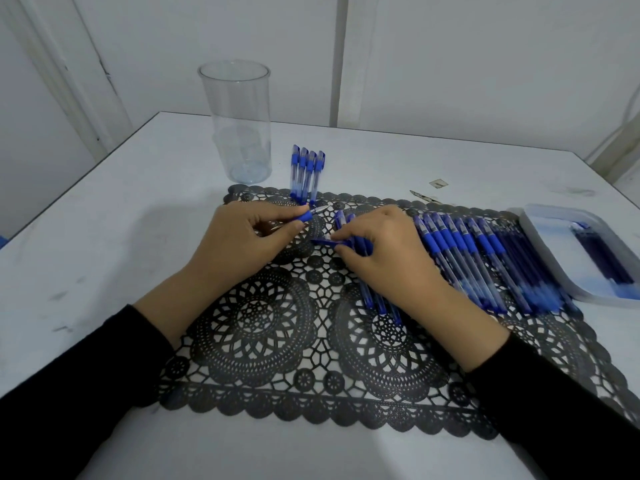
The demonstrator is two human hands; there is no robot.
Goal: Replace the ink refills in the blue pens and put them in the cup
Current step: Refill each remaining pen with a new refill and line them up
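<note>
Two hands work in the middle of the frame, over a black lace mat (263, 323) that lies on a white table (104, 237). Both sleeves are black. The left hand (239, 240) pinches a grip piece (304, 216) between its thumb and curled fingers. The piece is blue, with a silver tip that points to the upper right. The right hand (384, 251) has its fingers curled down and pinches a blue part (323, 241), which lies flat on the mat between the two hands; we cannot tell if it is a cap or a barrel. Under this hand we see some loose pens (375, 303), and their ends come out below the palm. Just above the hands lie four pens (306, 171) side by side, partly on the mat edge and partly on the table. To the right of the right hand a pen row (460, 258) lies on the mat, the pens touching one another. At the right edge of the frame sits a tray (540, 230) with dark refills (602, 261) inside. The cup (235, 123), clear and upright, stands in the upper left of the frame, on the table just behind the mat corner.
</note>
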